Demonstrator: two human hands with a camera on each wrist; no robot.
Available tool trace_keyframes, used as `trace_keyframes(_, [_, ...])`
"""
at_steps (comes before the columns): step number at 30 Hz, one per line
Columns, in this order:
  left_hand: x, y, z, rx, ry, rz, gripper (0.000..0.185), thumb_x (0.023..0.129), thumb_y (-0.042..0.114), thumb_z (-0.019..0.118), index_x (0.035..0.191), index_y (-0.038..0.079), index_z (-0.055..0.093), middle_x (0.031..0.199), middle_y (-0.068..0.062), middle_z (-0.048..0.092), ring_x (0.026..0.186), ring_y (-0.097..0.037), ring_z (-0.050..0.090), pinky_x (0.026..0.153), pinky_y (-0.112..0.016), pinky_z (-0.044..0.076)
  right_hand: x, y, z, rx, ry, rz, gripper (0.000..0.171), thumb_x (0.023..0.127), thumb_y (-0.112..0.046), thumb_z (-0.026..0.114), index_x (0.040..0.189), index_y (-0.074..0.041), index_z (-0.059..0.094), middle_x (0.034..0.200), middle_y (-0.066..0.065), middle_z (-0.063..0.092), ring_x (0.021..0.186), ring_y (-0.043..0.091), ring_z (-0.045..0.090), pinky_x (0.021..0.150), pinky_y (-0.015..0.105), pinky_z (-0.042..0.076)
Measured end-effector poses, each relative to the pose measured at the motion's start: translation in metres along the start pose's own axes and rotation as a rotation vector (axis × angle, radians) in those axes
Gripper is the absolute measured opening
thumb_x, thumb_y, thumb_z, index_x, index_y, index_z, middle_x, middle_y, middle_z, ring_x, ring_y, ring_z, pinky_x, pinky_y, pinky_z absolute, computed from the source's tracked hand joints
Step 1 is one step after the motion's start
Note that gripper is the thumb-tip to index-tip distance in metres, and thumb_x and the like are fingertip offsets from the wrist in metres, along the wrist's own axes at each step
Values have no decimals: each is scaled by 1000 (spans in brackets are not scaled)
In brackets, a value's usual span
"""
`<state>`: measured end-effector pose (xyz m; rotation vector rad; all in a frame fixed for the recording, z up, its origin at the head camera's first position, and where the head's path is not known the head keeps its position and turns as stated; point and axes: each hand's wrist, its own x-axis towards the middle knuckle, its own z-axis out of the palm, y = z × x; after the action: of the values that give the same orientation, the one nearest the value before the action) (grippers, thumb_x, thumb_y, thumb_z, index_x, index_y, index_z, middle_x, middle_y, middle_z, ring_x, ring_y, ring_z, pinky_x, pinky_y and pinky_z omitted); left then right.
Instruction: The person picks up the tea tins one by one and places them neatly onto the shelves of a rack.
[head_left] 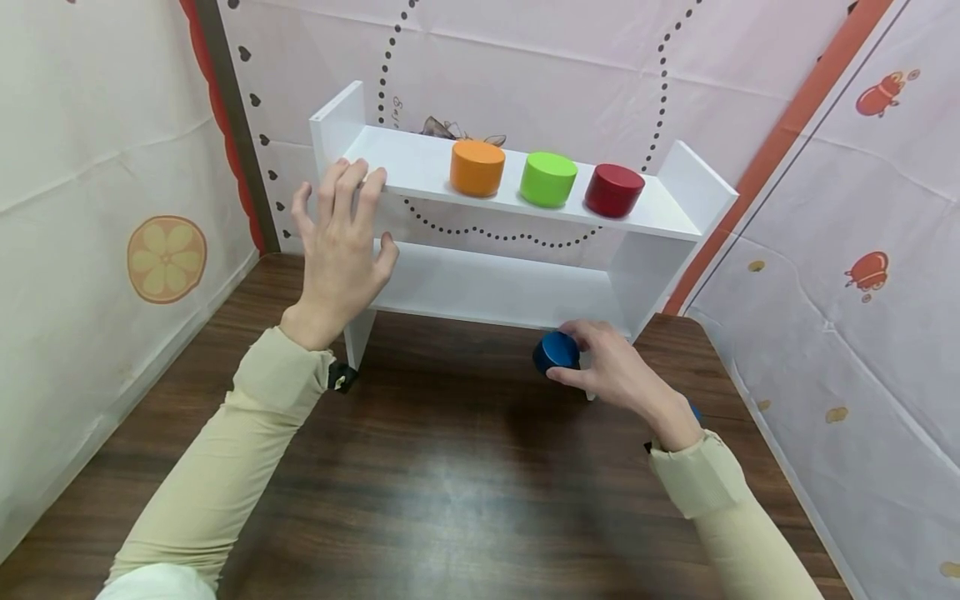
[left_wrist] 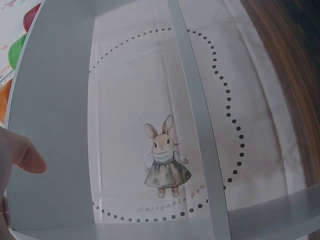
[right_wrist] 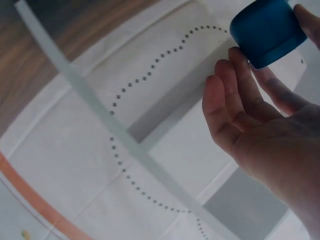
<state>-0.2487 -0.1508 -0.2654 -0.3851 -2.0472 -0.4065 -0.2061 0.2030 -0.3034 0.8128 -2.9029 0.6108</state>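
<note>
Gripping a blue cylinder [head_left: 556, 350], the right hand [head_left: 618, 371] has thumb and fingertips pinched round its sides; the other fingers are loosely extended in the right wrist view, where the same cylinder [right_wrist: 266, 30] sits at the fingertips [right_wrist: 237, 62]. Cylinder is low, just in front of the white shelf unit [head_left: 517, 287], near its right leg, above or on the dark wood table [head_left: 442, 492]; cannot tell if it touches the tabletop.

Left hand [head_left: 341, 242] is spread flat, fingers straight, fingertips resting against the front edge of the top shelf [head_left: 420, 171] at its left end, thumb out toward the lower shelf gap. It holds nothing. Left wrist view shows just a fingertip [left_wrist: 27, 157] beside the shelf's grey-white board [left_wrist: 55, 125].

On the top shelf, in a row left to right: orange cylinder [head_left: 477, 167], green cylinder [head_left: 548, 178], dark red cylinder [head_left: 613, 190], near each other, upright, not touching. Lower shelf [head_left: 495, 287] is white.

Behind the unit hangs a pale backdrop with a dotted ring and a rabbit in a dress [left_wrist: 164, 160]. Left wall has an orange-slice print [head_left: 166, 258]; right wall has small red figures [head_left: 868, 273]. Both arms wear beige sleeves [head_left: 225, 467].
</note>
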Motion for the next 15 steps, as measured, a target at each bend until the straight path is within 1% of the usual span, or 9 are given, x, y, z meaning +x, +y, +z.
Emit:
trace_keyframes(7, [1, 1, 0, 0, 0, 1, 67, 78, 8, 62, 141, 11, 39, 146, -13, 39, 143, -29, 25, 113, -59, 9, 17, -15, -7, -7, 12, 12, 62, 80, -39, 75, 129, -9, 53, 120, 11, 62, 103, 26, 58, 84, 43, 56])
trace_keyframes(10, [0, 1, -1, 0, -2, 2, 67, 78, 8, 62, 141, 11, 39, 146, -13, 39, 142, -29, 25, 112, -59, 9, 26, -22, -9, -4, 13, 32, 65, 79, -41, 75, 132, -10, 51, 122, 12, 60, 106, 27, 57, 84, 44, 55])
trace_keyframes(15, [0, 1, -1, -1, 1, -2, 69, 77, 7, 63, 141, 11, 39, 146, -13, 39, 142, -29, 26, 112, -59, 10, 40, -33, -10, 24, 29, 36, 66, 78, -40, 75, 132, -11, 51, 124, 11, 59, 108, 27, 56, 85, 45, 55])
